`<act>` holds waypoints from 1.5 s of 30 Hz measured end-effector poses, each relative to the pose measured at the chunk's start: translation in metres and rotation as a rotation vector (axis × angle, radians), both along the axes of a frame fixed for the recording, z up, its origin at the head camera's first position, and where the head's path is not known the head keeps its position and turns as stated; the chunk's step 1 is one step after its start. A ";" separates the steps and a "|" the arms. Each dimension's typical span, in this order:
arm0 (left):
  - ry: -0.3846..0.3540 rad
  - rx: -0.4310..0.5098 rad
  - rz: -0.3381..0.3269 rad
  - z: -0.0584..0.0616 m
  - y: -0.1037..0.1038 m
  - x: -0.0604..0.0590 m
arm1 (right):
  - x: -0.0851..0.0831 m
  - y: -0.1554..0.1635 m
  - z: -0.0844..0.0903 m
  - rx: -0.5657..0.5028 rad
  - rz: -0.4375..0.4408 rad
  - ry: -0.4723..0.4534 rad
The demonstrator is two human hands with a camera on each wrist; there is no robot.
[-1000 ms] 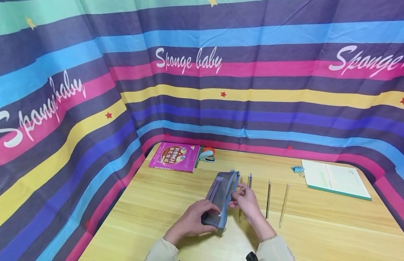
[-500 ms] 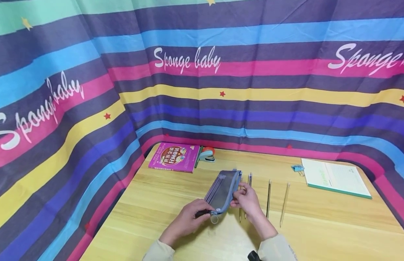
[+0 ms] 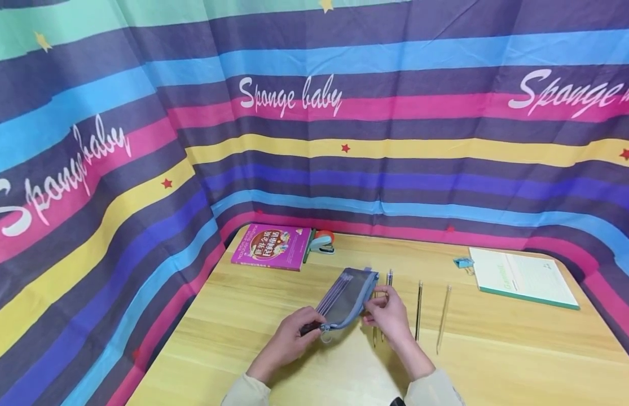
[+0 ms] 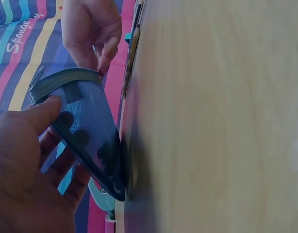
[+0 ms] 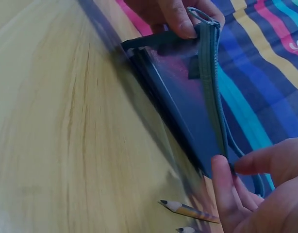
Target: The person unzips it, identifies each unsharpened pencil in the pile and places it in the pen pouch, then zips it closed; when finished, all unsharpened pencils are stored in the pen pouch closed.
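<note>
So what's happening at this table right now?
A person holds a grey mesh pencil case up on edge over the wooden table. The left hand grips the end with the zipper pull, and the right hand pinches the far end. Several pens and pencils lie beside it on the table.

The wooden table (image 3: 273, 316) carries a pink book (image 3: 271, 246), a stapler (image 3: 322, 242), a binder clip (image 3: 463, 263), a green-edged notebook (image 3: 522, 277), several pens (image 3: 418, 310) and the mesh pencil case (image 3: 344, 299) standing on its edge.
</note>
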State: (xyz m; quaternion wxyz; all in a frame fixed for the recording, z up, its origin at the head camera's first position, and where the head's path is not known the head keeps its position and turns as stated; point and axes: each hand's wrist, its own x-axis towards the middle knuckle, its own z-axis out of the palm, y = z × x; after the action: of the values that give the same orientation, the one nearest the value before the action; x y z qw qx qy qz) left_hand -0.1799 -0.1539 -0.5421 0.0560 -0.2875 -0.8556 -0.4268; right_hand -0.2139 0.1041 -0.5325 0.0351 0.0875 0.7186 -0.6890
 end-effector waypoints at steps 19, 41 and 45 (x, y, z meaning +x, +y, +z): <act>-0.058 -0.009 0.092 0.003 0.000 -0.002 | 0.033 -0.020 0.022 0.039 0.398 0.237; -0.078 0.055 0.066 0.002 -0.005 -0.002 | 0.045 -0.041 0.012 0.058 0.515 0.216; -0.091 0.072 0.056 0.002 -0.005 -0.004 | 0.044 -0.041 0.012 0.080 0.519 0.256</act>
State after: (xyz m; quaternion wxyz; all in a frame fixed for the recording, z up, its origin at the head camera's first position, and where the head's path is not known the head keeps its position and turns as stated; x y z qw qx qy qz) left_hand -0.1839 -0.1588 -0.5404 0.0393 -0.2416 -0.8491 -0.4682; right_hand -0.1697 0.0634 -0.5207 0.1156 -0.1856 0.7420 -0.6337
